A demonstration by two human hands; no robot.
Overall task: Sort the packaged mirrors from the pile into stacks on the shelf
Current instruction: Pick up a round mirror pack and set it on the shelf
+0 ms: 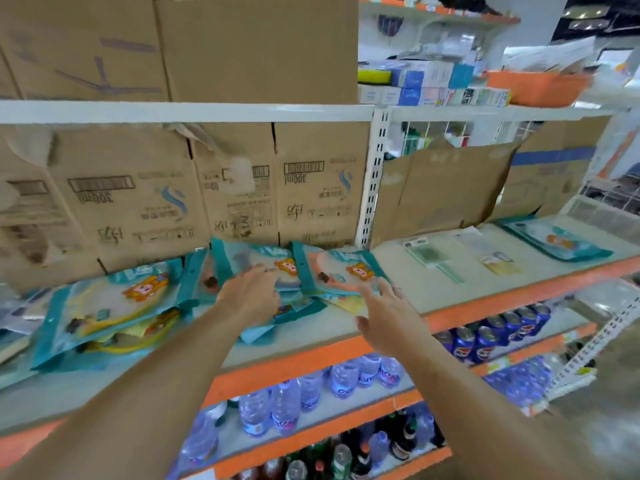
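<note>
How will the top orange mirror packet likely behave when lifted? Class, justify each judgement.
Probably slippery: the mirror packet has smooth plastic wrap and lies tilted on other packets, so it may slide. Likely stiff: it looks flat, unbent. Possibly fragile, being a mirror.

Left grip (249, 292) bare, right grip (384, 317) bare, slim forearms (156, 368) (uncovered to the frame's edge)

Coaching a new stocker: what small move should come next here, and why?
Probably lower the right hand onto the orange-backed package and grip it: that package lies topmost in the pile, just ahead of the hand's open fingers.
</note>
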